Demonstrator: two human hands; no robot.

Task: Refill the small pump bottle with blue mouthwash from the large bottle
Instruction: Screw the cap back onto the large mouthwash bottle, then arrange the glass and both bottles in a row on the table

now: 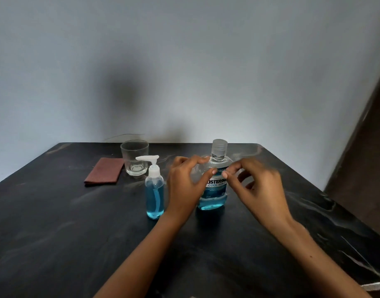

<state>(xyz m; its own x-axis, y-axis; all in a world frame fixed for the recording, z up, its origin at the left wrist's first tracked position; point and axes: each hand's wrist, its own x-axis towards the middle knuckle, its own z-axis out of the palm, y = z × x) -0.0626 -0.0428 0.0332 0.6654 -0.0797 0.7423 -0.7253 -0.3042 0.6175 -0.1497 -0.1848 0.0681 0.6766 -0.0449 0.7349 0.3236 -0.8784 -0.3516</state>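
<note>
Upright on the dark table [55,222], the large bottle [214,186] stands capped, just right of the small pump bottle [154,190]. Both hands, left [184,186] and right [260,186], hover in front of it, fingers loosely spread, grasping nothing; whether fingertips touch it is unclear.

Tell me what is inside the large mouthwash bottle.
The large clear mouthwash bottle holds blue liquid low in its base; the label and left hand hide the exact level. Its clear cap is on.
</note>
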